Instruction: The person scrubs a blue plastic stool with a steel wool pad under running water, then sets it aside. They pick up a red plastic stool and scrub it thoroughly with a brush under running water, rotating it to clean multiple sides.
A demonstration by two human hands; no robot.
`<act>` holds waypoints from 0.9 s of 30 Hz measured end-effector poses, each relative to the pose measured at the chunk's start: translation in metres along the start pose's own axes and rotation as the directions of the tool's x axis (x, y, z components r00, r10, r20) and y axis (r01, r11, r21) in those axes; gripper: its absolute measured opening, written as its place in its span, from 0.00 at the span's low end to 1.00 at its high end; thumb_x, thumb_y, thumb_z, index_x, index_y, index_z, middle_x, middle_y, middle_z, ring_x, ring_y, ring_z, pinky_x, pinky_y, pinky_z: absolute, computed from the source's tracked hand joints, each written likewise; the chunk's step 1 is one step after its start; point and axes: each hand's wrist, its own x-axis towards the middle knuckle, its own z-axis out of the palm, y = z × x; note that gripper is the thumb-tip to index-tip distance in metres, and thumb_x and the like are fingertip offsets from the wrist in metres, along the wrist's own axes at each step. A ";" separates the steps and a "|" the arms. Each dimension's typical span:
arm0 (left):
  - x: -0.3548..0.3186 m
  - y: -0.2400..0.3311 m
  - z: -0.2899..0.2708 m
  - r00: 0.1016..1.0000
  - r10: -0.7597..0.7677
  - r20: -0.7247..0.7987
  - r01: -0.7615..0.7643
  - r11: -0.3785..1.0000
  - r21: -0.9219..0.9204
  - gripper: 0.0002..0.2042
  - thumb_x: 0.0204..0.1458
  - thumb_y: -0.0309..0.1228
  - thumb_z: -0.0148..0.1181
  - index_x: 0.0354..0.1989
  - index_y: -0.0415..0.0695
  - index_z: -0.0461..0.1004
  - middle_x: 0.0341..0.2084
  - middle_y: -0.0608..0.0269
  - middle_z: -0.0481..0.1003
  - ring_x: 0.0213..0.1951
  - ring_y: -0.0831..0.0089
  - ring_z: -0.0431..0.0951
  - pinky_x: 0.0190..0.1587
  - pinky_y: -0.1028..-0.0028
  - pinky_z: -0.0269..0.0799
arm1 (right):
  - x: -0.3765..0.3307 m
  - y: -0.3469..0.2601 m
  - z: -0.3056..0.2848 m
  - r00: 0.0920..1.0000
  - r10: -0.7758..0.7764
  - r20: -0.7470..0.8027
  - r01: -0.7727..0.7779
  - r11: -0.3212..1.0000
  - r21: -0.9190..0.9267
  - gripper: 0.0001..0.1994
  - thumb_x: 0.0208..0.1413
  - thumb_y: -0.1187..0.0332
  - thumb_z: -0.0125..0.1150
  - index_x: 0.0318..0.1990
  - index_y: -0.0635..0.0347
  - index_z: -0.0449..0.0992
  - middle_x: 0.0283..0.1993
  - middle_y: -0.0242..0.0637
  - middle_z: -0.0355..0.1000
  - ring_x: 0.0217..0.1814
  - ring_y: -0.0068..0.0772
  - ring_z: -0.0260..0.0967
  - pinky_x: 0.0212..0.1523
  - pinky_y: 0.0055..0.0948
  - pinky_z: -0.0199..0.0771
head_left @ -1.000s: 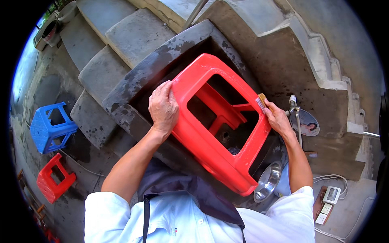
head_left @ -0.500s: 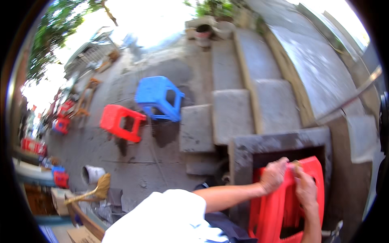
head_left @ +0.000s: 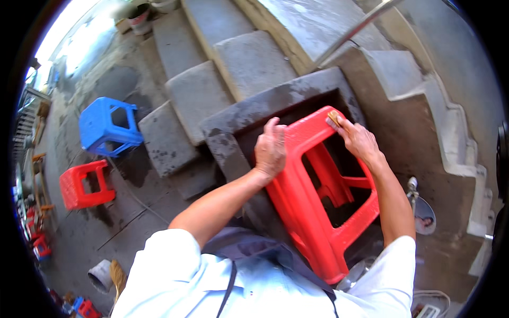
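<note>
A wet red plastic stool (head_left: 305, 209) lies tilted on its side across a dark concrete basin (head_left: 225, 153). At the stool's upper left edge is my left hand (head_left: 271, 151), its heel against the plastic and its fingers raised and apart. My right hand (head_left: 358, 140) grips a small scrubbing brush (head_left: 333, 118) with a yellowish-brown back and pale bristles. The bristles touch the stool's upper right corner. Below that edge, the stool's large side opening shows the dark inside of the basin.
A blue stool (head_left: 107, 126) and another red stool (head_left: 85, 184) stand on wet paving to the left. Concrete steps (head_left: 199, 94) rise beyond the basin. A metal handrail (head_left: 354, 31) slants above. A tap (head_left: 412, 184) is at the right, a white bucket (head_left: 101, 275) at the lower left.
My view has swung right, so the stools and steps shift left. My hands have drawn apart: the left to the stool's left edge, the right with the brush to its upper right corner.
</note>
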 end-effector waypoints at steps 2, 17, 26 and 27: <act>0.006 -0.005 -0.002 0.994 -0.084 0.066 0.086 0.996 -0.035 0.29 0.72 0.52 0.33 0.49 0.41 0.78 0.56 0.42 0.74 0.49 0.44 0.78 0.54 0.55 0.72 | -0.001 -0.013 0.018 0.990 -0.136 -0.020 0.138 0.980 0.145 0.19 0.67 0.56 0.54 0.65 0.33 0.71 0.45 0.56 0.77 0.41 0.61 0.78 0.39 0.57 0.78; -0.009 -0.027 0.003 0.992 -0.125 0.011 0.125 0.979 -0.161 0.23 0.71 0.46 0.45 0.59 0.38 0.70 0.44 0.51 0.82 0.47 0.65 0.82 0.53 0.68 0.75 | 0.004 -0.033 0.035 0.971 -0.171 -0.168 0.210 0.943 0.257 0.19 0.67 0.56 0.54 0.64 0.41 0.70 0.43 0.58 0.78 0.41 0.63 0.79 0.38 0.56 0.80; 0.022 -0.035 -0.027 0.841 -0.211 0.498 0.482 0.709 -0.515 0.42 0.68 0.62 0.31 0.69 0.30 0.60 0.63 0.45 0.70 0.64 0.64 0.70 0.69 0.68 0.60 | -0.165 -0.135 0.024 0.978 -0.210 -0.013 0.211 0.973 0.094 0.23 0.64 0.62 0.59 0.66 0.44 0.69 0.33 0.50 0.67 0.25 0.53 0.75 0.22 0.47 0.75; 0.021 -0.035 -0.026 0.835 -0.193 0.516 0.483 0.705 -0.519 0.43 0.67 0.63 0.30 0.69 0.30 0.60 0.65 0.45 0.68 0.66 0.64 0.68 0.71 0.67 0.58 | -0.174 -0.135 0.025 0.986 -0.167 -0.003 0.166 0.982 0.090 0.22 0.64 0.62 0.59 0.66 0.45 0.70 0.33 0.50 0.67 0.25 0.52 0.75 0.22 0.47 0.75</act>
